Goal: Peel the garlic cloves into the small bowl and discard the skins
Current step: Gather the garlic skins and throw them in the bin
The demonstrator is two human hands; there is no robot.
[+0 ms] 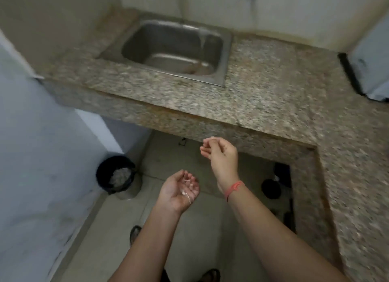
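Note:
My left hand (179, 190) is cupped palm up over the floor, with thin white garlic skins (187, 192) lying in the palm and on the curled fingers. My right hand (219, 152) hangs higher, just in front of the counter's edge, its fingertips pinched together on a small pale scrap of skin (211, 138). A red band circles the right wrist. A black bin (115, 174) with a pale liner stands on the floor to the left of both hands. No bowl or garlic cloves are in sight.
An L-shaped speckled stone counter (263, 96) runs across and down the right side. A steel sink (174, 50) is set into it, with water running in. Dark items stand under the counter (271, 188). A pale wall closes the left side.

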